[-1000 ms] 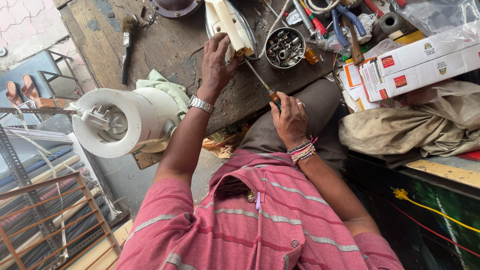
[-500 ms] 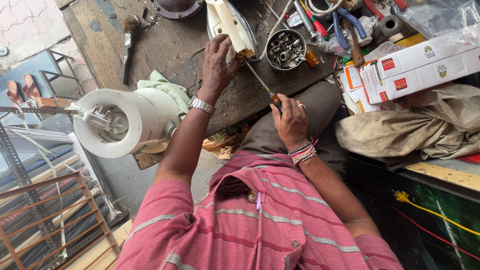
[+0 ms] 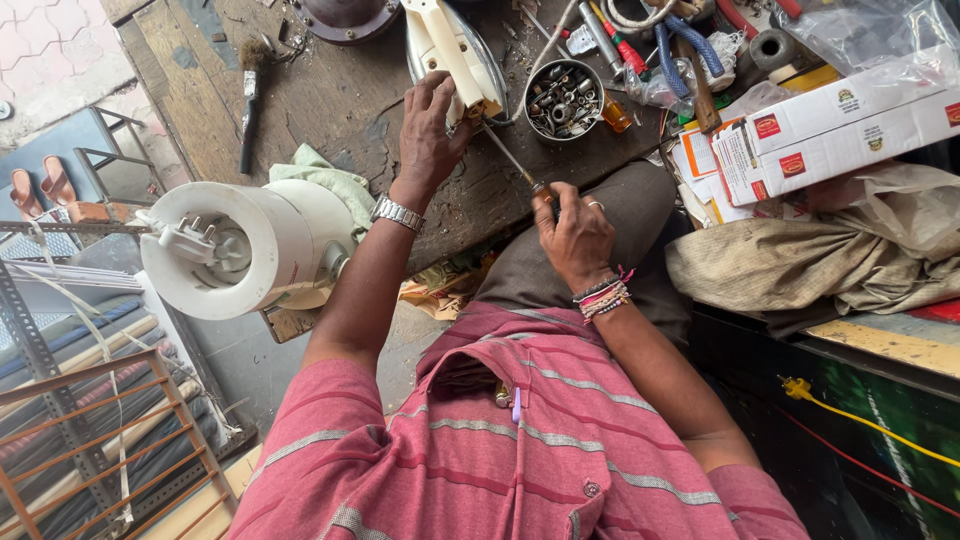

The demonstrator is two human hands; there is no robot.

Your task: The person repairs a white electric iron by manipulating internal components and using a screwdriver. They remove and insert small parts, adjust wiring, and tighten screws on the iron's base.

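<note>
A cream and metal clothes iron [image 3: 448, 45] lies on the worn wooden workbench [image 3: 330, 110]. My left hand [image 3: 430, 135], with a metal watch on its wrist, presses down on the iron's near end. In my right hand [image 3: 575, 230] is a screwdriver [image 3: 512, 158] whose thin shaft points up and left, its tip at the iron's rear. Beaded bracelets circle my right wrist. I wear a pink striped shirt.
A round tin of screws and small parts [image 3: 563, 98] sits right of the iron. A white mixer base [image 3: 235, 250] rests at the bench's left corner. Tools and cables [image 3: 660, 40], white boxes [image 3: 830, 125], a brown cloth bag [image 3: 800, 265] and a brush [image 3: 248, 110] lie around.
</note>
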